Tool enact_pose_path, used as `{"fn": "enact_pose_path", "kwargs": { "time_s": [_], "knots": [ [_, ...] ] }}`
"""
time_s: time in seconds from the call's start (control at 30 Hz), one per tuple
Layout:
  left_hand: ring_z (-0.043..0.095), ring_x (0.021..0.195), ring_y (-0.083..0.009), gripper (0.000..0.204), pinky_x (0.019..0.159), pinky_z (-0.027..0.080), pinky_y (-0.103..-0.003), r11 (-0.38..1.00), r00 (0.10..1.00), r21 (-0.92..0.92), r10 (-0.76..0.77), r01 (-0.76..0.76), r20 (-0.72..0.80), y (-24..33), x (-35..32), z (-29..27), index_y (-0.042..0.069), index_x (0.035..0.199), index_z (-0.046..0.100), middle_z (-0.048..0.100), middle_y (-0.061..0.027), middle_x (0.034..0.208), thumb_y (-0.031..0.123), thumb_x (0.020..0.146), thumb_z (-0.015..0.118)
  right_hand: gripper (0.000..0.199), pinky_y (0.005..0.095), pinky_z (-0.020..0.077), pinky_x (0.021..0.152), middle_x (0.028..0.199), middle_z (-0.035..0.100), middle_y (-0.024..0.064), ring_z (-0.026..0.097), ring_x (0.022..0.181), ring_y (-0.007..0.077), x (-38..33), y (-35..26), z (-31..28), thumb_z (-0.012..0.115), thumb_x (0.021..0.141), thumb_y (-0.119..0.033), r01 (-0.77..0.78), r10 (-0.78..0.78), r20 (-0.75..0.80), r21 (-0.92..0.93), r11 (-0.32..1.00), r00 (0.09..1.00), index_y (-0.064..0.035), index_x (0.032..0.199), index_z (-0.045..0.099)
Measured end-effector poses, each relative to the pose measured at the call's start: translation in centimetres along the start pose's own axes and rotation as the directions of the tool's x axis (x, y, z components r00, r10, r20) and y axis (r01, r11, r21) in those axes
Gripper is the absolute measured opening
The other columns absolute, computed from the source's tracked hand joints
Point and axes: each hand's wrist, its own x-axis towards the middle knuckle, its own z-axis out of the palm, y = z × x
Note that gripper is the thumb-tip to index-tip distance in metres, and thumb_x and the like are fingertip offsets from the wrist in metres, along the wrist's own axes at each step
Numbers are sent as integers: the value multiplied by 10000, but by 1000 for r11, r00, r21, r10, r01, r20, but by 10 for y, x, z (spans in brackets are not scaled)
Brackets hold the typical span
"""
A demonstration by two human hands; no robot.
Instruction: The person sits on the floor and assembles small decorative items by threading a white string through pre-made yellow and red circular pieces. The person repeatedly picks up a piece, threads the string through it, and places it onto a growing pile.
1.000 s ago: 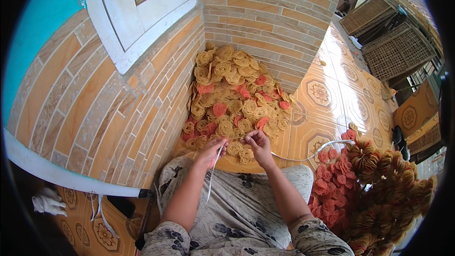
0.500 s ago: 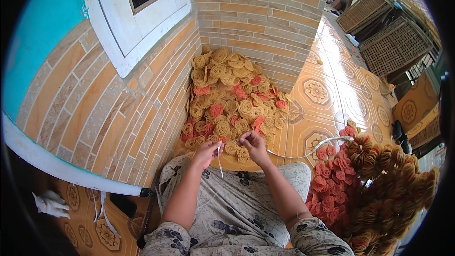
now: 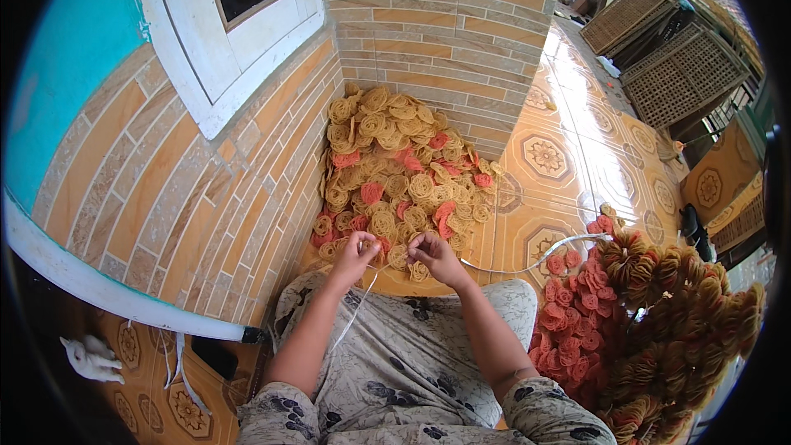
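My left hand [image 3: 354,259] pinches a thin white strip [image 3: 353,313] whose tail trails down across my patterned clothing. Close on its right, my right hand [image 3: 438,259] has thumb and fingertips pressed together on the strip, which runs between both hands. Just beyond them, a heap of tan, rosette-shaped lacy discs [image 3: 383,220] fills the wall corner. Coral-red discs [image 3: 372,193] of the same shape are scattered through it. Beside my right knee lie a pile of coral-red discs [image 3: 577,313] and bundled stacks of brownish discs [image 3: 659,346].
A white band [image 3: 535,265] curves over the tiled floor [image 3: 546,156] toward the bundles. Stone-patterned walls [image 3: 437,41] meet ahead, with a white door [image 3: 194,33] at left. A white cat [image 3: 92,358] and a flat black object [image 3: 214,357] are lower left. Woven racks [image 3: 684,70] stand far right.
The strip's hanging tail has swung left and now lies across my lap. My hands have shifted slightly, and the strip now stretches between them. The cat's head has turned.
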Motion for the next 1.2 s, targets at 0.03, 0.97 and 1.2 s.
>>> {"fn": "enact_pose_path", "kwargs": {
  "time_s": [0.03, 0.97, 1.2],
  "knots": [
    [435, 660, -72, 268, 559, 365, -262, 989, 990, 42, 138, -139, 28, 3, -8, 4, 68, 1047, 589, 500, 3, 741, 283, 899, 649, 61, 267, 489, 777, 882, 576, 38, 586, 815, 119, 0, -2, -1, 565, 931, -29, 19, -19, -12, 15, 1000, 1000, -10, 963, 517],
    [586, 775, -213, 269, 745, 416, -344, 952, 867, 187, 299, -242, -398, 19, -48, -74, 64, 886, 658, 631, -62, 834, 249, 976, 484, 279, 518, 266, 1089, 1309, 493, 49, 340, 1353, 256, 59, 47, -28, 562, 853, -264, 584, -30, 614, -764, -274, 789, -158, 1108, 596],
    [627, 895, -172, 236, 826, 443, -303, 969, 941, -131, 163, -209, -297, 45, -17, -43, 41, 990, 695, 689, -81, 962, 212, 963, 533, 280, 500, 353, 1001, 1232, 526, 89, 442, 1215, 309, 40, 17, -35, 609, 807, -176, -46, -352, 50, -964, -260, 935, -126, 1082, 608]
  ]
}}
